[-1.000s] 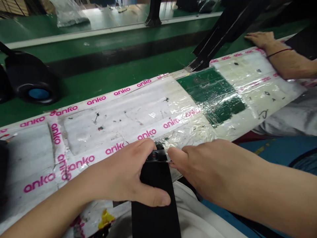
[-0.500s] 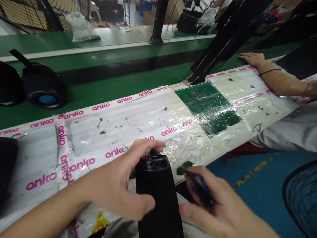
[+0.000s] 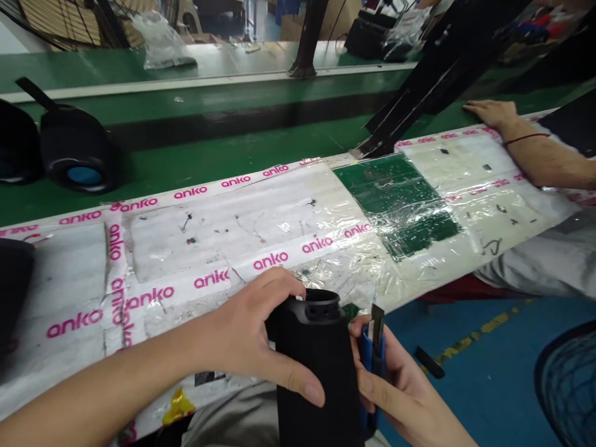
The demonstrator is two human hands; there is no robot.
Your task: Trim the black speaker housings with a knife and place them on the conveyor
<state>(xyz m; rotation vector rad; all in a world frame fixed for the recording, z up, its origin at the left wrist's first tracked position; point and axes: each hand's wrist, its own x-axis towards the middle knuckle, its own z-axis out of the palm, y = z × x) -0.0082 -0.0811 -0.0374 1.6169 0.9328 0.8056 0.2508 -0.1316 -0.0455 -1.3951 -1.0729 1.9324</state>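
Observation:
My left hand (image 3: pixel 265 329) grips a black cylindrical casing (image 3: pixel 316 372), its fingers over the rim and its thumb across the front. The casing stands upright above my lap, with an open ring and small holes at its top end. In my right hand (image 3: pixel 391 379) is a blue utility knife (image 3: pixel 372 354), its blade pointing up, right beside the casing. The right thumb lies against the casing's side.
Printed wrap (image 3: pixel 233 230) covers the bench edge. Two black speakers (image 3: pixel 77 149) stand at the left. A slanted black post (image 3: pixel 400 112) rises behind. At the right, another person's arm (image 3: pixel 531 149) rests on the bench. A mesh basket (image 3: pixel 568 379) is at lower right.
The casing has moved slightly right and its top now shows an open ring; the red wires are out of sight. The knife has turned blade-up, and a dark strip now shows on the floor.

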